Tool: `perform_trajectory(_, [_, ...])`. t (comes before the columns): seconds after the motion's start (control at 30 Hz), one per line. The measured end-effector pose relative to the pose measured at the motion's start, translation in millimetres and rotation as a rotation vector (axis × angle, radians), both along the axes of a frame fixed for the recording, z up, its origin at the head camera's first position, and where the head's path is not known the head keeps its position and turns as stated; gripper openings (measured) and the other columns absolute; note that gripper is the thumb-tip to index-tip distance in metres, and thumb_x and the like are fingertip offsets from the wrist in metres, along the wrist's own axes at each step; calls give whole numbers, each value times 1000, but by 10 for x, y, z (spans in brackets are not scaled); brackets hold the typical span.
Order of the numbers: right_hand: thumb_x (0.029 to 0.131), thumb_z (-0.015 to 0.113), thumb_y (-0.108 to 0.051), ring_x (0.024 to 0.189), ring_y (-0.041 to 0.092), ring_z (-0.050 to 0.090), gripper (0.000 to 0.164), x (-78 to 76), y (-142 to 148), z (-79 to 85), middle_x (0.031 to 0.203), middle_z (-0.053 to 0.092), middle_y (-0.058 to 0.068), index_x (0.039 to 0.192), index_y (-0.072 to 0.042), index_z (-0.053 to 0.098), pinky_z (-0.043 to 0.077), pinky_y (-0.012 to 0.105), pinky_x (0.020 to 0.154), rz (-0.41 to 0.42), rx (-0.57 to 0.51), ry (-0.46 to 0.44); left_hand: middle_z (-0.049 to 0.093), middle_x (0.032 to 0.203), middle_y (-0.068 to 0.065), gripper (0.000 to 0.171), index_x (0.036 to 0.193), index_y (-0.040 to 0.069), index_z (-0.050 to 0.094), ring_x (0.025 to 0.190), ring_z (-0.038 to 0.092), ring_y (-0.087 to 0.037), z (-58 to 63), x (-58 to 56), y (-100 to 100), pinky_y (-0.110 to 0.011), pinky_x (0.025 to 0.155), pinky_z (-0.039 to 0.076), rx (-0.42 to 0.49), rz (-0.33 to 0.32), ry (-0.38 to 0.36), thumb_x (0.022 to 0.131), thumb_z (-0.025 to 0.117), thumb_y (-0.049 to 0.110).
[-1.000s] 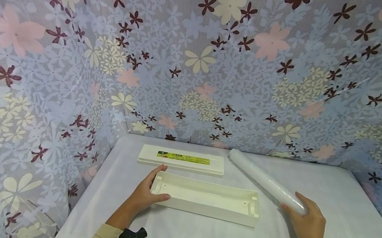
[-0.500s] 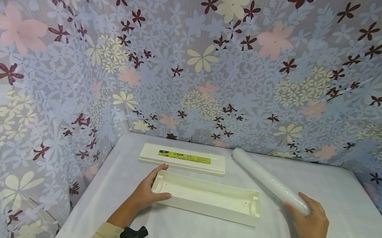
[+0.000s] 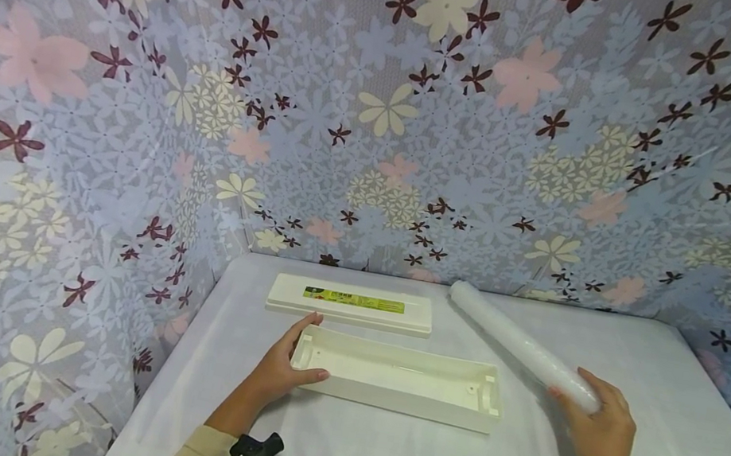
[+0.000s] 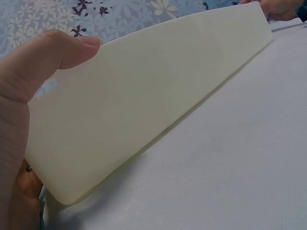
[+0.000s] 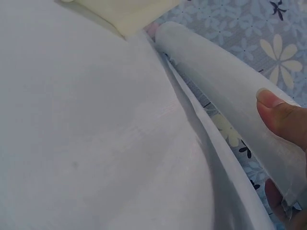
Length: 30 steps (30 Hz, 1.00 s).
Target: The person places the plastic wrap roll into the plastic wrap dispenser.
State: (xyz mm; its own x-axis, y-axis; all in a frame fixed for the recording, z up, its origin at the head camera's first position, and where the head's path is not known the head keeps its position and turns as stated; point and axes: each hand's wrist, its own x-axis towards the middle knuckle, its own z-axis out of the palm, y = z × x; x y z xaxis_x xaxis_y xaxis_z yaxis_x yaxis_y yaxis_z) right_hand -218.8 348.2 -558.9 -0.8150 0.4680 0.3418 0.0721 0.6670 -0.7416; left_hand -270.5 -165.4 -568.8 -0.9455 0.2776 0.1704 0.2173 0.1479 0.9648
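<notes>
Head view: left hand (image 3: 276,365) holds the box (image 3: 408,405) in its grip, likely to steady it; right of the box, the right hand (image 3: 605,434) grips the roll (image 3: 520,343); lid (image 3: 349,311) behind the box.

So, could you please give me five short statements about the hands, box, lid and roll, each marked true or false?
1. The left hand holds the left end of the open box. True.
2. The right hand grips the near end of the white roll. True.
3. The roll lies inside the box. False: it is outside the box, its far end slanting left.
4. The lid bears a yellow-green label. True.
5. The lid covers the box. False: it lies separately, beyond the box.
</notes>
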Motion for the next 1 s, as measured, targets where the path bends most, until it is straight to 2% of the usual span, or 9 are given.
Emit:
perform_trajectory(0.33, [85,91,-10,123,44,55,64,8,25,4,140,59,24,143,-2,64,42,58,92,-12,2,50,38,165,1,106,167,16,32,139,48,-25,1,-3,-2,-44,111,42,-29,12,2,81,93,12])
perform_trajectory(0.5, [85,91,-10,124,44,55,63,16,37,35,140,60,23,143,-3,65,43,56,94,-16,-2,48,38,165,1,106,167,17,31,140,47,-26,1,-6,0,-48,111,42,-30,9,3,82,93,11])
perform_trajectory(0.7, [85,91,-6,130,47,52,63,18,41,76,142,58,23,142,-1,65,42,66,103,4,-34,71,36,166,2,104,167,18,31,145,42,-26,-10,-5,-11,-52,113,38,-62,11,21,83,93,13])
perform_trajectory(1.0, [85,91,-5,131,44,52,62,41,35,142,142,59,22,141,-2,66,41,62,103,-5,-42,84,36,166,0,105,168,17,31,143,45,-27,-16,-6,-14,-52,110,42,-62,2,25,83,92,13])
